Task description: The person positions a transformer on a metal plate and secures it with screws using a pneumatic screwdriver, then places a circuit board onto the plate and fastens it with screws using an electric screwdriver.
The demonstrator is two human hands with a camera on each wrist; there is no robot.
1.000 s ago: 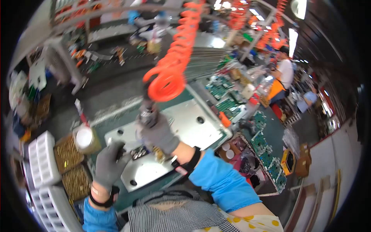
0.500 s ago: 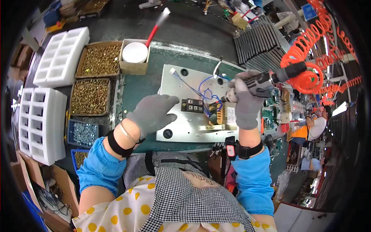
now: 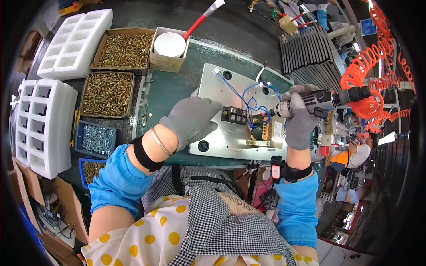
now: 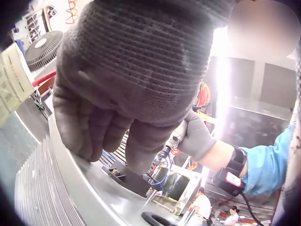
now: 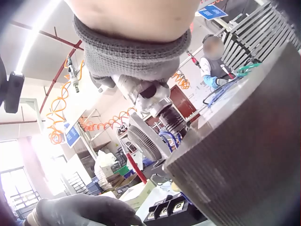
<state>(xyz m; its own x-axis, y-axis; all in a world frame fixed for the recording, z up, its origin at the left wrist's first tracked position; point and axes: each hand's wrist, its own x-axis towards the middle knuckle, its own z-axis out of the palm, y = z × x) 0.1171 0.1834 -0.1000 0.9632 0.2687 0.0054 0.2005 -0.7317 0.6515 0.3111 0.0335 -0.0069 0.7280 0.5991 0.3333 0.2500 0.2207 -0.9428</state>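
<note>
My gloved right hand [image 3: 299, 124] grips a pneumatic screwdriver [image 3: 320, 103], held nearly level with its chuck end toward the blue wires [image 3: 249, 99]. The gloved left hand [image 3: 193, 116] lies over the left part of a flat metal panel [image 3: 222, 141], fingers bent loosely down and thumb toward the middle. Just right of its fingertips sits a black terminal block [image 3: 234, 115] on the panel. Beside the wires, a transformer [image 3: 267, 131] with yellow windings stands on the same panel, under the screwdriver tip. From the left wrist, the fingertips [image 4: 141, 157] show close over the panel and terminal block.
Boxes of brass screws [image 3: 106, 95] and a blue bin of silver hardware [image 3: 95, 139] stand left. White foam trays [image 3: 42, 128] lie farther left. A box holds a white tub [image 3: 169, 44] and red-handled brush [image 3: 199, 24]. An orange coiled hose [image 3: 355, 71] hangs right.
The head view has turned; the blurred early frame had the screwdriver upright over the panel. It now lies nearly level at the right. The left hand has come over the panel beside the terminal block.
</note>
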